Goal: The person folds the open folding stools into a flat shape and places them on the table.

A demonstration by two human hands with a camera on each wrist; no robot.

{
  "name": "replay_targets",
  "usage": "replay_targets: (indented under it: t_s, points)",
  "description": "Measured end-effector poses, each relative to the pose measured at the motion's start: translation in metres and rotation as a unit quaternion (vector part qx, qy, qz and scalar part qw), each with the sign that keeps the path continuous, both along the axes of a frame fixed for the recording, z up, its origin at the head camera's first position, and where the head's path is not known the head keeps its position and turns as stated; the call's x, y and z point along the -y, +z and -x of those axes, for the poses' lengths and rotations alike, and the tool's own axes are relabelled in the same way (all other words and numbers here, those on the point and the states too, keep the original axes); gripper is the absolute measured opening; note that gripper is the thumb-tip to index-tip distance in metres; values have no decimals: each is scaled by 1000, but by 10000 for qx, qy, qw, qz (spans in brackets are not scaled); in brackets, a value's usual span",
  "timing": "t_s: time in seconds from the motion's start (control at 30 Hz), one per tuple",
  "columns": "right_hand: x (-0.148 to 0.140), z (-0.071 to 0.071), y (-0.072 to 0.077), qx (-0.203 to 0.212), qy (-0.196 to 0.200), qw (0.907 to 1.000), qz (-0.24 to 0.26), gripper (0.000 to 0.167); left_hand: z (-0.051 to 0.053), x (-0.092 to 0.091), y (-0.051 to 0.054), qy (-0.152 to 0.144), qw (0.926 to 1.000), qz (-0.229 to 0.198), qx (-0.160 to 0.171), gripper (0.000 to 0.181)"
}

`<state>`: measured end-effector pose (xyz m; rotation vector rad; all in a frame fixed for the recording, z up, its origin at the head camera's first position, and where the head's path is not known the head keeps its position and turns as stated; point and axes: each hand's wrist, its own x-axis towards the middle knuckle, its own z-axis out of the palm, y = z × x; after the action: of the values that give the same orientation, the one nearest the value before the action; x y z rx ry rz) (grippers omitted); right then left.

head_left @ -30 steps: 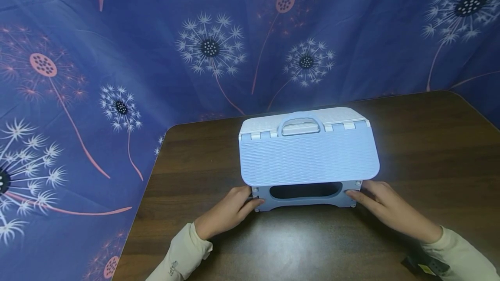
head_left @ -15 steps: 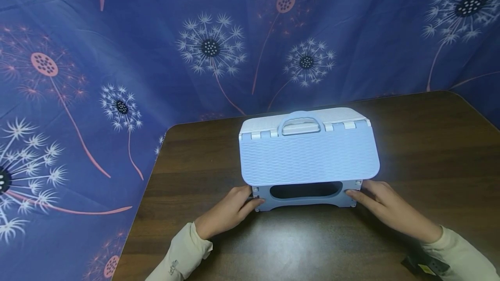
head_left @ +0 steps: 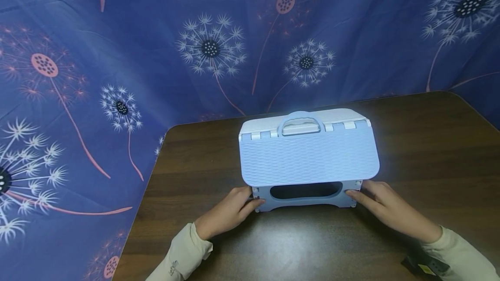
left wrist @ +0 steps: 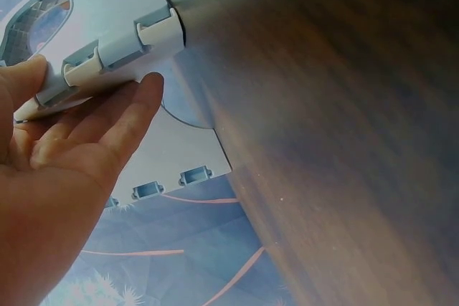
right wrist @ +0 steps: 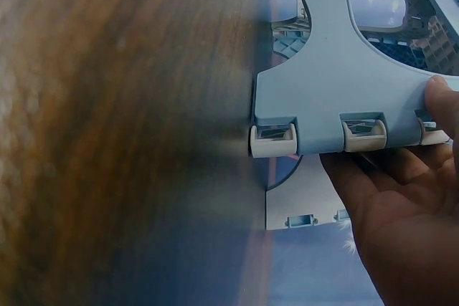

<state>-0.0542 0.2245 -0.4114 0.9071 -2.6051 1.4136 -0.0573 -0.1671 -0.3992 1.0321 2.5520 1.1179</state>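
Note:
A blue and white plastic folding stool (head_left: pixel 308 157) stands upright on the table, with a carry handle (head_left: pixel 300 120) along its top. Its light-blue front leg panel (head_left: pixel 304 198) has a long oval opening. My left hand (head_left: pixel 228 214) holds the panel's left edge, thumb in front. In the left wrist view the fingers of that hand (left wrist: pixel 79 163) lie along the hinged side. At the opposite edge my right hand (head_left: pixel 390 207) grips the panel. The right wrist view shows its thumb (right wrist: pixel 439 98) on the panel face and the other fingers under the white hinges (right wrist: pixel 366 135).
The dark wooden table (head_left: pixel 195 159) has rounded back corners. Behind and left of it hangs a blue cloth (head_left: pixel 156 47) with dandelion prints. A black strap with a yellow mark (head_left: pixel 425 268) is by the right sleeve.

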Motion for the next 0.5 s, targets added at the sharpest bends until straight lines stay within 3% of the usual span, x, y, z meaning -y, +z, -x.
replay_targets:
  t_s: [0.23, 0.5]
  points:
    - [1, 0, 1, 87, -60, 9999, -55, 17, 1, 1, -1, -20, 9999, -75, -66, 25]
    - [1, 0, -1, 11, -105, 9999, -104, 20, 0, 0, -1, -24, 10000, -59, -18, 29]
